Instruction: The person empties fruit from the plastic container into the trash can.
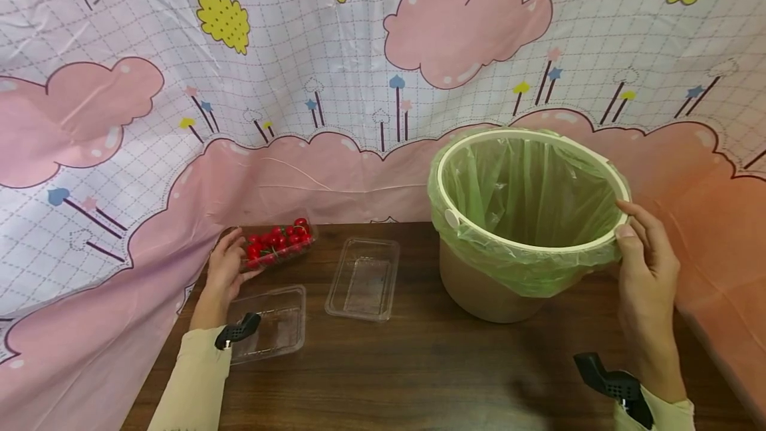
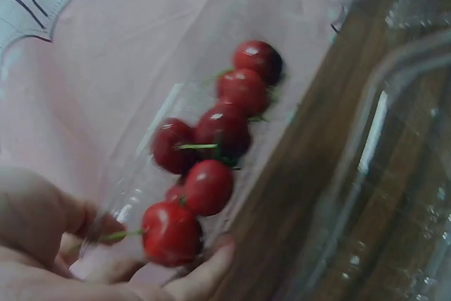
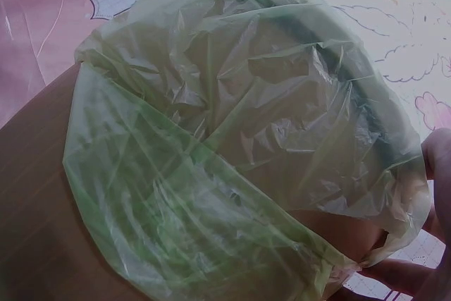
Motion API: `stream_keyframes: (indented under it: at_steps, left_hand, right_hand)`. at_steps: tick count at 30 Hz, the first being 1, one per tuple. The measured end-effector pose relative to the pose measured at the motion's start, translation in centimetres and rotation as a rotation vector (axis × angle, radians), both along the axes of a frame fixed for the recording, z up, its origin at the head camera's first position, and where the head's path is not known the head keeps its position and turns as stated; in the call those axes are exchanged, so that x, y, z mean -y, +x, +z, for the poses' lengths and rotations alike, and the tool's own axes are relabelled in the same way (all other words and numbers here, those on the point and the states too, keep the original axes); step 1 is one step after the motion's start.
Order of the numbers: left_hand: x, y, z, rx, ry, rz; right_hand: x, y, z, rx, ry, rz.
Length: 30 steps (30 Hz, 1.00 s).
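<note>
The left hand (image 1: 226,266) has thumb and fingers round the left end of a clear tomato box (image 2: 168,107), which lies by the far left corner of the desk (image 1: 419,364) with small red tomatoes (image 1: 280,242) inside. Such thin plastic probably flexes under a pinch, so a light grip with thumb and fingers spread on opposite walls looks best; squeezing hard could bow the sides or bruise the nearest fruit. A level box would stop the round fruit from rolling to one end, and the stems are best left clear of the fingertips.

The right hand (image 1: 649,259) pinches the right side of the bin (image 1: 475,285) at its pale rim (image 1: 532,247), near the desk's right edge. Here the grip should take in the rim itself, as the green liner (image 1: 526,278) folded over it would likely slip or tear if pulled alone. Whether the bin's base sits flat cannot be told.

A clear tray (image 1: 302,316) toward the left edge lies partly beneath the left wrist, so that forearm needs some height; the middle tray (image 1: 395,278) lies apart from both hands.
</note>
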<state>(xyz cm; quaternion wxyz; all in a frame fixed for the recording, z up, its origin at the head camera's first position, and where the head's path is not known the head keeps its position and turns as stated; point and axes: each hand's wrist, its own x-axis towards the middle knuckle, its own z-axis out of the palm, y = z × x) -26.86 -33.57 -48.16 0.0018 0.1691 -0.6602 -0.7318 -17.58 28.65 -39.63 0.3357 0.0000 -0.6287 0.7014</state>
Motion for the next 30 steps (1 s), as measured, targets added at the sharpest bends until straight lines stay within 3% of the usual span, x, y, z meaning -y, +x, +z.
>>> stream_keyframes:
  at_steps: [7, 18, 30]
  left_hand:
    - [-0.5, 0.8, 0.9, -0.073, 0.046, -0.159]
    - [-1.1, 2.9, 1.6, -0.174, 0.078, -0.176]
    - [-3.6, 5.1, 2.8, -0.226, 0.117, -0.189]
  right_hand:
    - [-0.1, 0.0, 0.0, -0.011, 0.001, 0.003]
    - [-0.2, 0.1, -0.1, -0.023, -0.002, 0.013]
    - [-0.2, -0.1, -0.1, -0.041, -0.011, 0.028]
